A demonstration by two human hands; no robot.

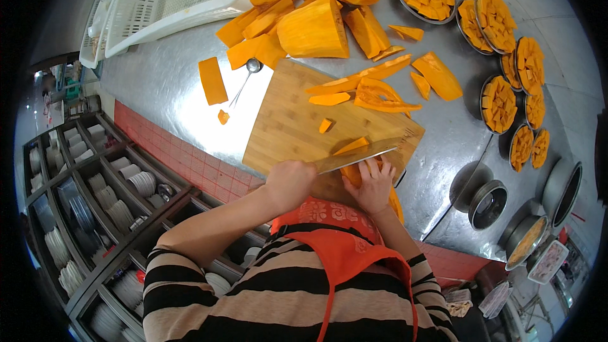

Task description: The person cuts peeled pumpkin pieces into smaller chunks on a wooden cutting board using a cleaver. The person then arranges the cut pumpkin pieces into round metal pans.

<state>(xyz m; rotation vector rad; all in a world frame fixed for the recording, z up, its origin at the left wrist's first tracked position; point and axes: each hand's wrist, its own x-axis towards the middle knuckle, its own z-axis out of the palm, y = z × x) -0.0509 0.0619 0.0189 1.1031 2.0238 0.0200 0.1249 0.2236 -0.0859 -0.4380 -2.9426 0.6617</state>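
Observation:
My left hand grips a kitchen knife, its blade reaching to the right over a wooden cutting board. With spread fingers, my right hand presses on a piece of orange pumpkin close beside the blade. A narrow pumpkin piece lies on the blade's far side. Whether the edge is in the flesh is hidden. Farther up the board are a small pumpkin chunk, long strips and a hollowed piece. Another slice shows partly behind my right forearm.
Large pumpkin pieces crowd the board's far edge, with a metal spoon nearby. White plastic baskets stand at upper left. Metal bowls of cut pumpkin line the right side, above stacked bowls. Dish shelves are lower left.

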